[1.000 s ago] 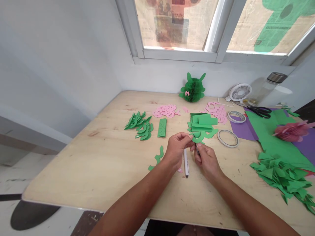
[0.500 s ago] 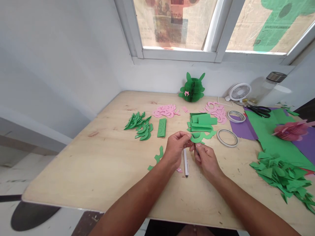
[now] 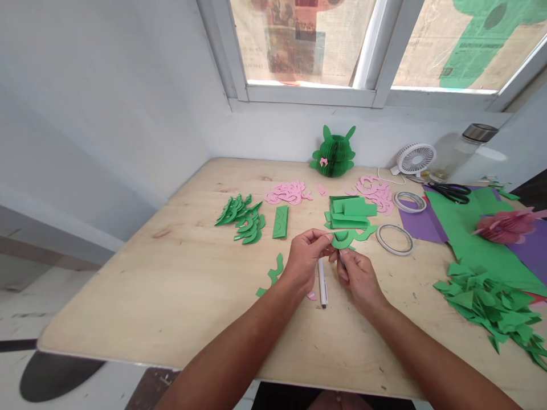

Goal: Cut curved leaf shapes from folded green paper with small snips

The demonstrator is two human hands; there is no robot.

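Both hands meet near the middle of the table. My left hand [image 3: 308,255] is closed, pinching a curved green paper cutout [image 3: 344,240] between thumb and fingers. Close against it, my right hand [image 3: 356,276] has its fingers wrapped round something small and dark at the cutout's lower edge, mostly hidden by the fingers. A white pen [image 3: 322,287] lies on the table just below and between the hands. Left of my left wrist is a wavy green paper scrap [image 3: 274,270]. Folded green paper strips [image 3: 350,213] are stacked just beyond my fingers.
Green cutouts [image 3: 245,219], a folded green card [image 3: 281,222] and pink cutouts [image 3: 288,193] lie left. Tape rolls [image 3: 395,239], black scissors [image 3: 450,192], green sheets [image 3: 465,228] and a scrap heap [image 3: 491,302] are right. A green paper figure [image 3: 335,156] and white fan [image 3: 415,159] stand behind.
The green cutout's curve has turned very slightly between the fingers. Both hands keep almost the same place and grip.
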